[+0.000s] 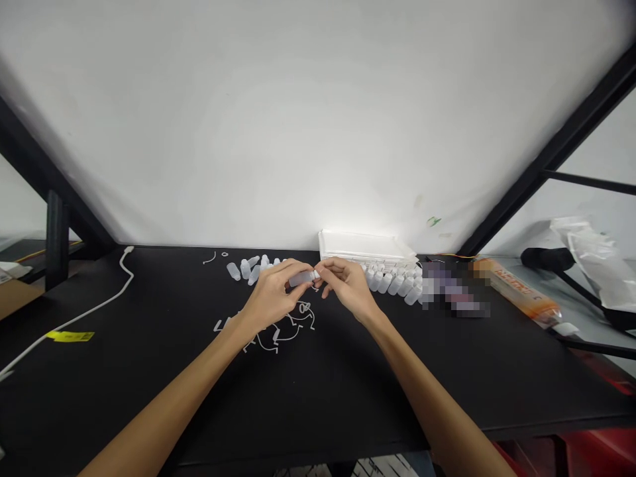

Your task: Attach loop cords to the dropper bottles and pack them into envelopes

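My left hand (273, 291) is closed round a small translucent plastic bottle (301, 279), which lies nearly sideways with its white top (315, 275) pointing right. At that top, the thumb and index finger of my right hand (348, 285) are pinched together; the fingers partly hide the cap. Behind my left hand lie several loose bottles (246, 268), some tipped over. To the right of my right hand, several bottles with white tops (396, 285) stand close together in rows. Thin white curved pieces (288, 331) with small bent ends are scattered below my left hand.
A white flat box (368, 245) rests against the wall behind the bottles. On the right lies an orange and clear plastic package (517, 288). A white cable (94, 308) with a yellow tag (72, 336) runs along the left of the black table (348, 404).
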The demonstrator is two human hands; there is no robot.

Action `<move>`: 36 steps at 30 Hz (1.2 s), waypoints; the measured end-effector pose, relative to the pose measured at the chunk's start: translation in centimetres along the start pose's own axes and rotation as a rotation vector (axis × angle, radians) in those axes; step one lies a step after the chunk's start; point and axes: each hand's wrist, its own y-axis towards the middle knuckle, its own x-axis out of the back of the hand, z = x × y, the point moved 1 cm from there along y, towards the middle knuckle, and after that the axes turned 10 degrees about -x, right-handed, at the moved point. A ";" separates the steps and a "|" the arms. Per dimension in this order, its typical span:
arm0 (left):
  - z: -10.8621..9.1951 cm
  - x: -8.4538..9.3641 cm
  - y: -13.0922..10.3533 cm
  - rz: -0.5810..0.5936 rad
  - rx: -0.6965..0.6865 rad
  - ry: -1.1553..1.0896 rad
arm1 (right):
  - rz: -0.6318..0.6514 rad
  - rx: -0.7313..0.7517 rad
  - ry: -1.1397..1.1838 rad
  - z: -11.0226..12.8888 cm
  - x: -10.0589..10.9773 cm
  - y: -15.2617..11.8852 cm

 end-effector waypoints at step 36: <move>0.2 0.3 0.1 -0.047 0.037 0.026 | 0.028 0.101 -0.408 0.3 -0.1 -0.5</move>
